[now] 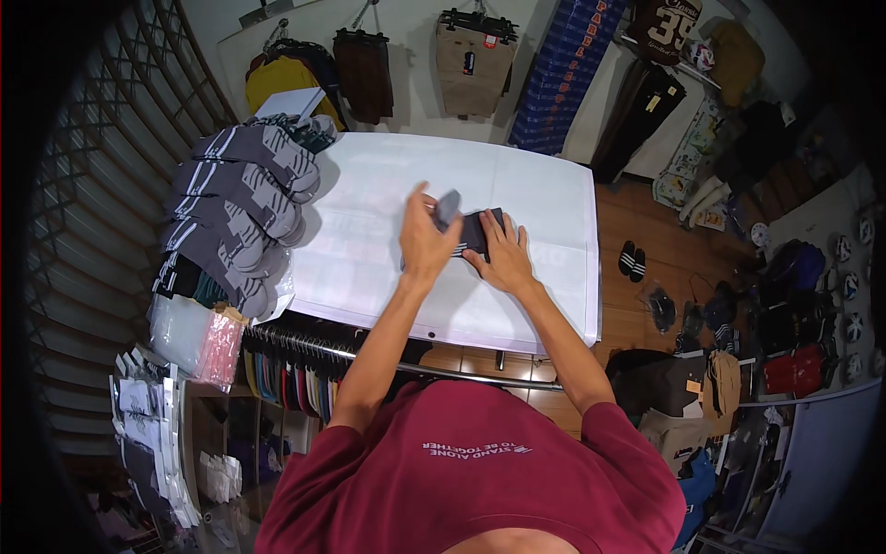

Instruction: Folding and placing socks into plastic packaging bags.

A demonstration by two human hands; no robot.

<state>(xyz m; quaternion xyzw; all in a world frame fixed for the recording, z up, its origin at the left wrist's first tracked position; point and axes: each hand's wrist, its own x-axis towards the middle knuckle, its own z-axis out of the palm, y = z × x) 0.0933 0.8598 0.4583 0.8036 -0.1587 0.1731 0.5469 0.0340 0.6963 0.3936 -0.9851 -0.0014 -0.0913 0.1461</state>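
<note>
A dark grey sock (473,236) with white stripes lies on the white table (544,194) in front of me. My left hand (426,235) is closed on its lighter grey end, which is lifted off the tabletop and slightly blurred. Flat across the right part of the sock rests my right hand (506,257), fingers stretched out and pressing it down. To the left, a tall heap of similar grey socks (235,185) with white stripes is stacked along the table's edge.
Clear plastic packets (185,332) lie below the heap, beside a pink-and-clear packet (220,346). Under the near edge runs a metal rail (314,346) of hanging clothes. Trousers (475,69) hang on the back wall; black slides (632,261) lie on the wooden floor at right.
</note>
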